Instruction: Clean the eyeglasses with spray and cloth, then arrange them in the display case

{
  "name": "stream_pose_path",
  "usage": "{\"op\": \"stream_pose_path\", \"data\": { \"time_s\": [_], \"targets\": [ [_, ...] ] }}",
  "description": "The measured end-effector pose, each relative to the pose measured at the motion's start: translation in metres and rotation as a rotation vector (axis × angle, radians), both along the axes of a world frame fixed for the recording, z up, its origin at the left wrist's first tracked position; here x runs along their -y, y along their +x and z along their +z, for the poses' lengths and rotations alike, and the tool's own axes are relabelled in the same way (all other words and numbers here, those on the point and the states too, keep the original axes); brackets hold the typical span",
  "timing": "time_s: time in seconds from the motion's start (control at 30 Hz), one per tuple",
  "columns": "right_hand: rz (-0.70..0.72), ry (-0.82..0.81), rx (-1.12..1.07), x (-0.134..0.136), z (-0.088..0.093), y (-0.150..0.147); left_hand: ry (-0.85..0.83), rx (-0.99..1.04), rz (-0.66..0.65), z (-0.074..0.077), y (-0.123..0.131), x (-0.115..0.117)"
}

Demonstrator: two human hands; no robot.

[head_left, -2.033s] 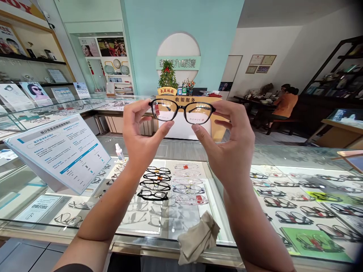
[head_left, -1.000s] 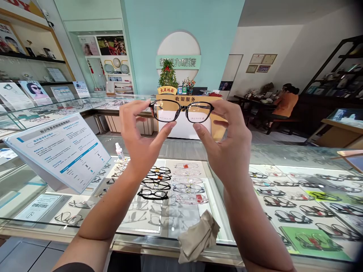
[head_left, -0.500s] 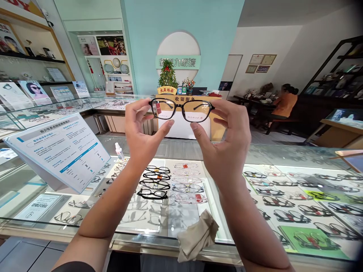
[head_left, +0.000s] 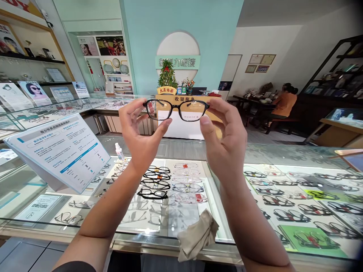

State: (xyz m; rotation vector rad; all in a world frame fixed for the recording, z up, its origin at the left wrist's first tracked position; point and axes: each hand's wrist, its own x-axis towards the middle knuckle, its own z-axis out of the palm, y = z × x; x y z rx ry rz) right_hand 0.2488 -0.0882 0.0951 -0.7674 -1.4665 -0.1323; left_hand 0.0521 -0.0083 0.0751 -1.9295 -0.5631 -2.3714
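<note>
Held up in front of me is a pair of black-framed eyeglasses (head_left: 176,107), its lenses facing me and a small red tag showing behind the left lens. My left hand (head_left: 141,132) grips the left end of the frame, the thumb below the lens. On the other side my right hand (head_left: 225,138) has its fingers closed at the right hinge, with the thumb near the lower rim. Below on the glass counter lies a crumpled beige cloth (head_left: 198,235), apart from both hands. Under the glass are several black frames (head_left: 154,184) and clear frames (head_left: 187,184) in rows.
A tilted sign board (head_left: 61,151) stands on the counter at the left, near a small white spray bottle (head_left: 119,152). More eyeglasses (head_left: 292,215) fill the display case at right. Farther back are a cashier desk (head_left: 181,128) and a seated person in orange (head_left: 284,104).
Both hands have shifted slightly left with the eyeglasses. The right thumb has moved from under the lens outward toward the frame's right corner.
</note>
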Motion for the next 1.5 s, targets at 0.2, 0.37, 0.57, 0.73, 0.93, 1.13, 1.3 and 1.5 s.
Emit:
{"op": "stream_pose_path", "data": {
  "time_s": [0.2, 0.37, 0.57, 0.73, 0.93, 1.13, 1.3, 1.5],
  "targets": [
    [0.082, -0.031, -0.121, -0.008, 0.001, 0.003, 0.027, 0.016, 0.046, -0.001, 0.004, 0.007],
    [0.101, -0.021, -0.138, -0.007, 0.004, 0.004, 0.049, 0.012, 0.051, 0.002, 0.007, 0.007],
    [0.12, -0.009, -0.164, -0.003, 0.006, 0.002, 0.053, 0.025, 0.04, 0.002, 0.009, 0.006],
    [0.176, -0.034, -0.204, -0.009, 0.005, 0.005, 0.0, 0.023, -0.033, -0.002, 0.008, 0.006],
    [0.207, -0.069, -0.217, -0.017, 0.002, 0.008, -0.077, 0.037, -0.061, -0.004, 0.007, 0.005],
    [0.231, -0.066, -0.24, -0.019, 0.001, 0.01, -0.079, 0.018, -0.083, -0.005, 0.009, 0.004],
    [0.265, -0.079, -0.274, -0.019, 0.001, 0.008, -0.05, 0.025, -0.13, -0.004, 0.011, 0.004],
    [0.348, -0.08, -0.292, -0.018, 0.002, 0.005, -0.085, 0.023, -0.132, -0.004, 0.015, 0.004]
  ]
}}
